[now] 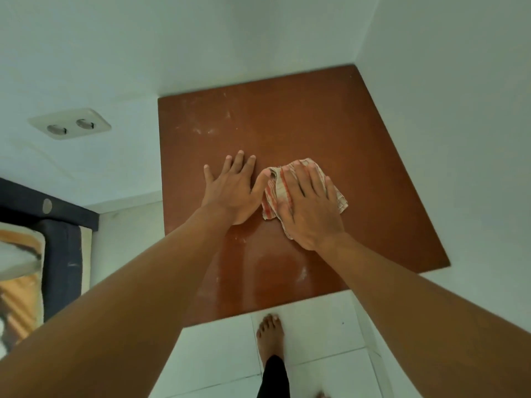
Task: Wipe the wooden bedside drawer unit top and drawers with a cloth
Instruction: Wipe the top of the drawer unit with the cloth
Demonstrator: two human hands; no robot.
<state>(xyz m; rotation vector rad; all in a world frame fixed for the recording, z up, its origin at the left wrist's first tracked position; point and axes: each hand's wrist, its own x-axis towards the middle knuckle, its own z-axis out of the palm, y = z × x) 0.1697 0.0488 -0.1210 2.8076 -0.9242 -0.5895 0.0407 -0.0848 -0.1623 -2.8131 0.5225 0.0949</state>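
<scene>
The wooden top (316,124) of the drawer unit filled the corner between two white walls, dusty streaks across it. Tiled floor (316,326) lay below, and a dark bed edge (60,254) sat off to the left. The right hand (310,208) lay flat with fingers straight, pressing the checked cloth (271,196) onto the middle of the top. Just beside it, the left hand (232,191) was spread flat on bare wood, gripping nothing. A bare foot (270,334) stood at the front edge.
</scene>
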